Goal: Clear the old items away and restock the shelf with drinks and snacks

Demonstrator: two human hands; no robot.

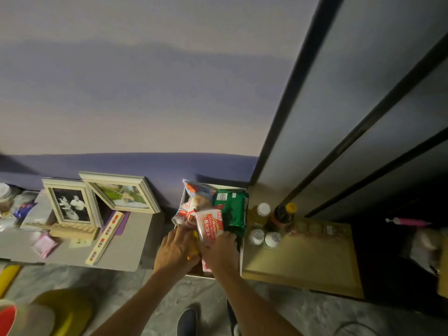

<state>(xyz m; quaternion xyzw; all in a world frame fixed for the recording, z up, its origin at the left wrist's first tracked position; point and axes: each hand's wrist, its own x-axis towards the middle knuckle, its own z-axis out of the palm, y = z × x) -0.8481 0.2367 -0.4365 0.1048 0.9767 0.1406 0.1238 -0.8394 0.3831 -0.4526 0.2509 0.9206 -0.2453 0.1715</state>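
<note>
The wafer packet [209, 226] is showing white with a red panel, while the foil packet [234, 209] at its 3 o'clock is gleaming dark green. Farther toward 3 o'clock, a white cap [263, 209] and a yellow cap [291, 207] are showing.

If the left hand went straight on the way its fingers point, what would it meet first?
Probably the crinkled red-and-white snack packet in the white box; the left hand looks almost on it, though depth is unclear.
</note>
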